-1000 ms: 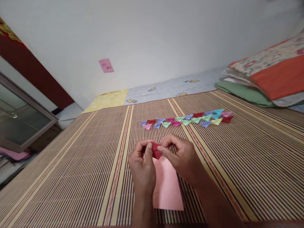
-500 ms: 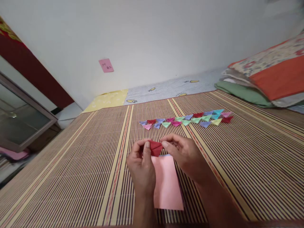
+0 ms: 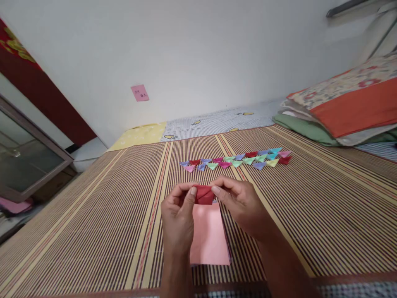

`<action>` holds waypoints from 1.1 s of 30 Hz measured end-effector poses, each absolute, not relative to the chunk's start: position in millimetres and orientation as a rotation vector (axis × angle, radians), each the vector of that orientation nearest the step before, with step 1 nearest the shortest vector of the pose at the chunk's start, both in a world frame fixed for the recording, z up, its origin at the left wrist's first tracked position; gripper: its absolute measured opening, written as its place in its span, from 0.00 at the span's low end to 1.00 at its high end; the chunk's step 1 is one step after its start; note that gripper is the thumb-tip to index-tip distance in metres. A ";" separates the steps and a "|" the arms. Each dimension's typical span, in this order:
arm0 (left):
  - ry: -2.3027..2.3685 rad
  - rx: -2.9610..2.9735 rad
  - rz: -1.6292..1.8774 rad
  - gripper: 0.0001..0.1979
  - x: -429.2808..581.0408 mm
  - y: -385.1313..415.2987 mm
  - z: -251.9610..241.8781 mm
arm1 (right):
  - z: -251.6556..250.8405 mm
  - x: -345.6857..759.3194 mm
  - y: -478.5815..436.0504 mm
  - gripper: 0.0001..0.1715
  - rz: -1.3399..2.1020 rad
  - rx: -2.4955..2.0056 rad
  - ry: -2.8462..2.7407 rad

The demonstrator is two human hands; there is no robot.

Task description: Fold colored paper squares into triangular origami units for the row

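A small folded piece of red paper (image 3: 204,195) is stretched between my two hands, creases showing on its face. My left hand (image 3: 180,207) pinches its left edge between thumb and fingers. At its upper right corner, my right hand (image 3: 240,203) grips it with thumb and forefinger. Just below lies a stack of paper with a pink sheet (image 3: 209,236) on top, partly covered by my left hand and wrist. Beyond my hands, several small folded paper triangles (image 3: 237,163) in red, blue, green, pink and yellow lie in two rows.
A striped mat (image 3: 108,223) spreads under everything. Folded bedding (image 3: 350,107) is piled at the right by the wall. A pink note (image 3: 140,93) is stuck to the wall. At the left stands a glass-fronted cabinet (image 3: 27,153).
The red paper now shows a squarer, flatter outline where its lower right edge slanted before. Both hands still hold it. The camera view has shifted slightly.
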State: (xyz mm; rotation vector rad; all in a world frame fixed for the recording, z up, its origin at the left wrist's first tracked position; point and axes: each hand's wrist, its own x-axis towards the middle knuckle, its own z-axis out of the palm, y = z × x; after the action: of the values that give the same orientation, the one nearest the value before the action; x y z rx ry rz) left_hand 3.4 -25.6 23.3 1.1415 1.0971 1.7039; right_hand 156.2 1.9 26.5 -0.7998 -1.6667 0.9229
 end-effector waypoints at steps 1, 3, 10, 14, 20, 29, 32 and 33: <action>1.083 1.156 1.682 0.04 5.8 -29.7 26.1 | 28.7 157.1 -3.0 0.10 0.938 -0.808 -1.659; 1.066 1.181 1.636 0.05 12.7 -39.6 32.6 | 33.6 158.8 -14.6 0.09 0.958 -0.820 -1.618; 1.036 1.288 1.528 0.05 30.3 -90.3 64.6 | 66.0 171.3 -71.6 0.12 0.869 -0.838 -1.556; 1.112 1.393 1.498 0.06 31.4 -126.9 83.1 | 84.5 179.2 -107.4 0.11 0.949 -0.819 -1.560; 1.151 1.565 1.538 0.15 37.1 -178.5 95.8 | 92.9 181.8 -151.6 0.12 0.964 -0.723 -1.534; 1.074 1.358 1.530 0.14 45.3 -219.2 106.3 | 102.1 176.0 -192.8 0.13 0.726 -0.648 -1.453; 1.024 1.355 1.582 0.14 48.9 -227.7 111.2 | 104.4 177.7 -199.7 0.12 0.660 -0.637 -1.453; 1.003 1.362 1.588 0.13 50.1 -229.7 111.8 | 104.8 178.5 -201.4 0.11 0.641 -0.637 -1.450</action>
State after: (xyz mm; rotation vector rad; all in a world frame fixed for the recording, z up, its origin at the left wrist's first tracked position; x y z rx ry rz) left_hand 50.1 -229.7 111.8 1.3620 1.0025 1.5875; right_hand 178.5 -201.4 104.8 -0.6371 -1.4502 0.6408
